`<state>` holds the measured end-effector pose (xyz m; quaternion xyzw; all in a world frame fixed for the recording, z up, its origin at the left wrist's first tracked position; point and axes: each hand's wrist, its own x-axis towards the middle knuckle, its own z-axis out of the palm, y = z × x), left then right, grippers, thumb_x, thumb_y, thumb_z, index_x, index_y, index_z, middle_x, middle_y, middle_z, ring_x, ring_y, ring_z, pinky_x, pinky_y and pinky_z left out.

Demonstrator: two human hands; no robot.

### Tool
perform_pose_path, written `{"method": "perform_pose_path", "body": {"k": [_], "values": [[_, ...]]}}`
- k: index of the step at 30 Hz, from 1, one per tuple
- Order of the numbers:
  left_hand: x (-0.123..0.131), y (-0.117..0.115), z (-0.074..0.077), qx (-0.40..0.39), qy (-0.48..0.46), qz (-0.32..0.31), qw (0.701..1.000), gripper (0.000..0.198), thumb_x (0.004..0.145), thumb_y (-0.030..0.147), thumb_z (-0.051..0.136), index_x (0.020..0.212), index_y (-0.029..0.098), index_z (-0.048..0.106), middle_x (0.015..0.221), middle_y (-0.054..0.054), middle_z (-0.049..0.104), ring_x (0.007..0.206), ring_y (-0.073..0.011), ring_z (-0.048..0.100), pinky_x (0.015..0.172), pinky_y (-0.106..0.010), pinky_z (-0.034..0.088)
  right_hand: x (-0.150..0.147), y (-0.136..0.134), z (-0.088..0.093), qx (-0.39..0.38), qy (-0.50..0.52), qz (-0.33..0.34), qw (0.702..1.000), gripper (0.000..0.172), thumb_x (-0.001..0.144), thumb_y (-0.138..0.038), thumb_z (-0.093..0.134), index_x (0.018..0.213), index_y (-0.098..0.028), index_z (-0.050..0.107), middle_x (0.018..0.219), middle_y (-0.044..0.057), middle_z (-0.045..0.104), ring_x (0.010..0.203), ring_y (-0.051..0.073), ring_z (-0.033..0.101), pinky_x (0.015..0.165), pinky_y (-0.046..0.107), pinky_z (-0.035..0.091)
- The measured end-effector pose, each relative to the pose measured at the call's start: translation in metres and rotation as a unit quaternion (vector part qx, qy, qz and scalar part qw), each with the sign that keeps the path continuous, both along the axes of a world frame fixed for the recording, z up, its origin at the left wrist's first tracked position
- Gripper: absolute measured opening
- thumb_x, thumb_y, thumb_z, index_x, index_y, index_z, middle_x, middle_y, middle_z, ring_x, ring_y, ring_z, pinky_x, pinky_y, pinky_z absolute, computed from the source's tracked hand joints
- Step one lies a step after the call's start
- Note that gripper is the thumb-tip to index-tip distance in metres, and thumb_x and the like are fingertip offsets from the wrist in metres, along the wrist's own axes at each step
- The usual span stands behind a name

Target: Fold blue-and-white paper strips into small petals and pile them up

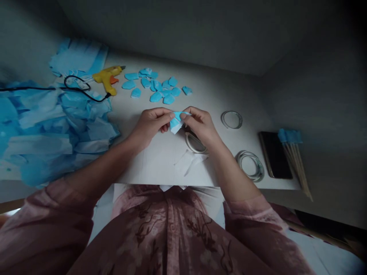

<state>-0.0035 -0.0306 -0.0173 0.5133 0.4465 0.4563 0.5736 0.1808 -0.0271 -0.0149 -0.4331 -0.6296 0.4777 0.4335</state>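
Observation:
Between my two hands, above the white table, is a small folded piece of blue and white fabric [176, 123]. My left hand [151, 124] pinches its left corner between thumb and finger. On the other side my right hand [200, 121] pinches the upper right edge, its fingers closed. Under my right hand shows a pale loop, seemingly a scissors handle [196, 143]; whether it hangs from the fingers or lies on the table I cannot tell. Several cut blue petal-shaped pieces [156, 97] are spread beyond my hands.
A yellow glue gun [106, 78] with a black cord lies at the back left, beside a heap of blue and white fabric [51, 126]. To the right are wire coils [250, 165], a dark phone [275, 154] and sticks with blue tops [296, 162]. White scraps [190, 162] lie near the front edge.

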Motion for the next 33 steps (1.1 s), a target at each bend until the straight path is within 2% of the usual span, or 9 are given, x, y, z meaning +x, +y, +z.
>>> {"method": "perform_pose_path", "body": {"k": [5,10,17,26,33], "values": [[-0.0008,0.0017,-0.0021,0.01,0.002,0.009,1.0,0.023,0.079,0.038,0.076,0.081,0.016,0.074,0.058,0.001,0.059,0.054,-0.0091,0.052,0.054,-0.023,0.041,0.0015,0.0011,0.0008,0.011,0.0,-0.005,1.0,0.045,0.087,-0.058,0.068,0.065,-0.021,0.053,0.06,-0.005,0.044,0.058,0.01,0.04,0.057,0.026,0.033],[-0.0002,0.0019,0.0,0.009,0.003,0.027,1.0,0.024,0.079,0.04,0.076,0.081,0.016,0.073,0.058,0.001,0.059,0.054,-0.0092,0.051,0.056,-0.023,0.042,0.0001,-0.0004,0.0019,0.019,-0.016,-0.002,1.0,0.053,0.089,-0.065,0.063,0.063,-0.02,0.054,0.061,-0.003,0.047,0.062,0.011,0.044,0.061,0.027,0.035],[-0.0001,0.0009,-0.001,0.021,-0.005,0.014,1.0,0.024,0.079,0.039,0.076,0.081,0.015,0.075,0.058,0.001,0.06,0.055,-0.0091,0.052,0.055,-0.023,0.042,-0.0027,-0.0018,-0.0026,-0.013,0.025,0.006,1.0,0.053,0.079,-0.064,0.076,0.065,-0.019,0.051,0.062,-0.005,0.041,0.061,0.009,0.037,0.059,0.026,0.028],[-0.0001,0.0024,-0.0053,0.036,-0.032,0.009,0.999,0.027,0.08,0.042,0.077,0.084,0.015,0.077,0.059,0.001,0.059,0.054,-0.0089,0.051,0.053,-0.023,0.041,-0.0027,-0.0036,-0.0008,-0.02,0.03,0.002,0.999,0.052,0.078,-0.063,0.078,0.065,-0.019,0.052,0.062,-0.005,0.04,0.062,0.009,0.036,0.058,0.026,0.027],[-0.0005,0.0015,-0.0031,0.034,-0.015,0.023,0.999,0.024,0.079,0.04,0.078,0.08,0.016,0.076,0.06,0.001,0.059,0.055,-0.0093,0.052,0.054,-0.023,0.042,-0.0031,-0.0041,0.0017,-0.025,0.027,0.024,0.999,0.05,0.076,-0.061,0.081,0.066,-0.019,0.056,0.065,-0.004,0.047,0.063,0.009,0.039,0.059,0.027,0.029]]}}
